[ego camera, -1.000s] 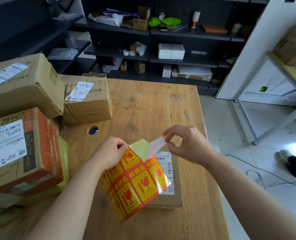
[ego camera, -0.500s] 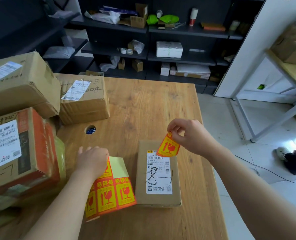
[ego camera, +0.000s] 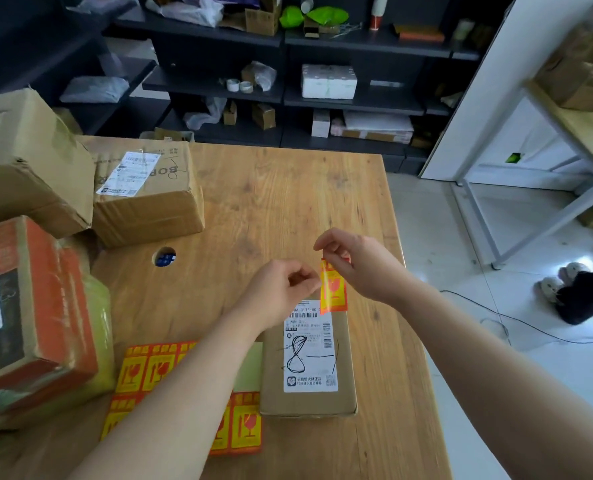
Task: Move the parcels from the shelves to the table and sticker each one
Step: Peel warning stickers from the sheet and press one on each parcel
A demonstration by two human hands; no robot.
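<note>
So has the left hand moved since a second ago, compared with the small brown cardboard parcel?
Yes. The left hand has left the red and yellow sticker sheet and risen to the small brown cardboard parcel's far end, beside the peeled sticker.

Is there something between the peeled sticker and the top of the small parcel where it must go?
Nothing visible. The sticker hangs from the right hand directly above the far end of the small parcel, with the left hand beside it. The shipping label already covers much of the top.
</note>
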